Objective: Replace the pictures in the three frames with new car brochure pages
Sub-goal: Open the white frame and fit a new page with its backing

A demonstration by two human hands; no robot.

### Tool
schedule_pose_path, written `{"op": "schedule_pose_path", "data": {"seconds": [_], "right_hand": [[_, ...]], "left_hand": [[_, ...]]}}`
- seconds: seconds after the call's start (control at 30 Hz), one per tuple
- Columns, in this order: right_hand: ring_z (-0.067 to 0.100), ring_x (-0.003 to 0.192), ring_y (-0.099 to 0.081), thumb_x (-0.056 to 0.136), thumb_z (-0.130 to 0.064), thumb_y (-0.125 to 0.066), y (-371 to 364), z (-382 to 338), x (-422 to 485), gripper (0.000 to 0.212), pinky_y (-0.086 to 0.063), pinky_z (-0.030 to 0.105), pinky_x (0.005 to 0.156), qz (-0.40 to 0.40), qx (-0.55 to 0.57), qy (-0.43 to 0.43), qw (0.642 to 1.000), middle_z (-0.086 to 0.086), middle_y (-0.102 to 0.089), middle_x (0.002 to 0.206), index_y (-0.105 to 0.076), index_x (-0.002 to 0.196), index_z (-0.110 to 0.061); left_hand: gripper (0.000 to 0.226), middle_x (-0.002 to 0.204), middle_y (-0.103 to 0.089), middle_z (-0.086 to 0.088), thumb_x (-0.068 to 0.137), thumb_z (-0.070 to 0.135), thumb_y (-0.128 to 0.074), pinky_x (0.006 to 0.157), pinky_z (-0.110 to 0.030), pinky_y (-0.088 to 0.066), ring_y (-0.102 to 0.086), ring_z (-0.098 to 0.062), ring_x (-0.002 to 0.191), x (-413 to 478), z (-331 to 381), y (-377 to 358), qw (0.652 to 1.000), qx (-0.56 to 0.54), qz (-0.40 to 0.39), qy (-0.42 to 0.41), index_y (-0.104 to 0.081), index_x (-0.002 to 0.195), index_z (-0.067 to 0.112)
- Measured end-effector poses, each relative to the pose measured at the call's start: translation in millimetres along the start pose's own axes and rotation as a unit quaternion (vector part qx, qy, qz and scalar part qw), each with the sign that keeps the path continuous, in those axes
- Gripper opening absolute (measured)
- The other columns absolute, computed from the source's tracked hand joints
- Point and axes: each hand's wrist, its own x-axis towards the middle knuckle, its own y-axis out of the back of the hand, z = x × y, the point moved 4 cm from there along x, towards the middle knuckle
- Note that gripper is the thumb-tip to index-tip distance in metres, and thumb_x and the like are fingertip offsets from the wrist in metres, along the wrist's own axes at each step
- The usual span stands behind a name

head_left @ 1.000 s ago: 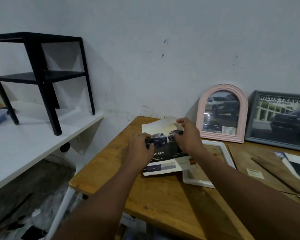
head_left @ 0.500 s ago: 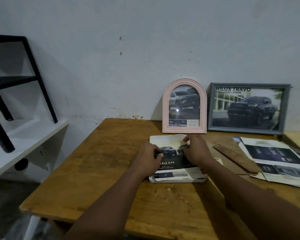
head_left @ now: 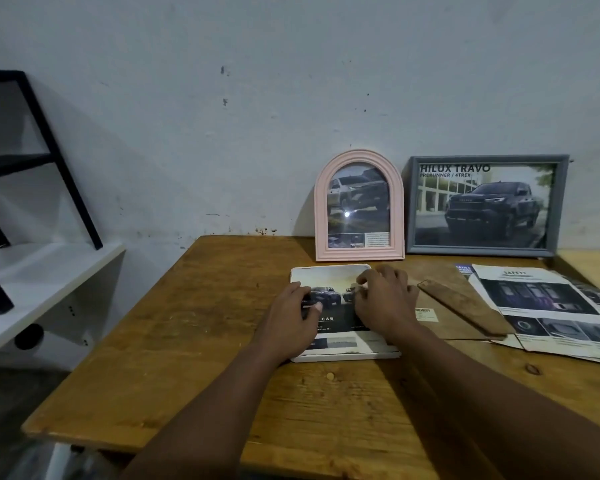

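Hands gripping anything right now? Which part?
Nothing is lifted. Left hand and right hand press flat on the middle of the brochure page lying in the white frame on the table.

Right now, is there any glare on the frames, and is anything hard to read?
Head view: a small bright glare spot sits on the glass of the pink arched frame; the grey frame shows none and its heading reads clearly. The room is dim, and the fine print on the loose brochure pages is too soft to read.
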Motion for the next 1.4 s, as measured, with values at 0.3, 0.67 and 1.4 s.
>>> {"op": "schedule_pose_path", "data": {"seconds": [0.3,0.67,1.4], "right_hand": [[0.033,0.131,-0.042,0.093,-0.042,-0.057,42.9,90.5,9.8,0.040,-0.033,0.055,0.108,-0.044,-0.091,-0.086,0.991,0.009,-0.049,0.140,-0.051,0.129,-0.025],[0.026,0.102,-0.058,0.098,-0.040,-0.047,62.9,110.5,1.6,0.025,-0.054,0.045,0.082,0.007,-0.054,-0.032,0.998,0.008,-0.058,0.120,-0.058,0.117,-0.027],[0.030,0.123,-0.047,0.093,-0.033,-0.061,3.7,-38.7,-6.0,0.044,-0.050,0.044,0.094,-0.081,-0.157,0.129,0.976,0.011,-0.051,0.135,-0.049,0.133,-0.018]], "left_hand": [[0.059,0.164,-0.030,0.000,0.101,0.058,-0.045,0.120,-0.051,-0.032,-0.026,-0.025,0.150,9.0,10.2,-16.1,0.996,0.083,-0.039,0.023,-0.041,0.153,0.029],[0.051,0.157,-0.039,0.000,0.103,0.050,-0.046,0.113,-0.047,-0.043,-0.038,-0.023,0.141,6.0,11.8,-12.5,0.998,0.054,-0.022,0.012,-0.047,0.148,0.026],[0.071,0.163,-0.027,0.001,0.092,0.047,-0.023,0.111,-0.040,-0.039,-0.039,-0.021,0.140,-4.0,17.9,-4.4,0.997,-0.054,0.015,0.055,-0.022,0.160,0.030]]}}
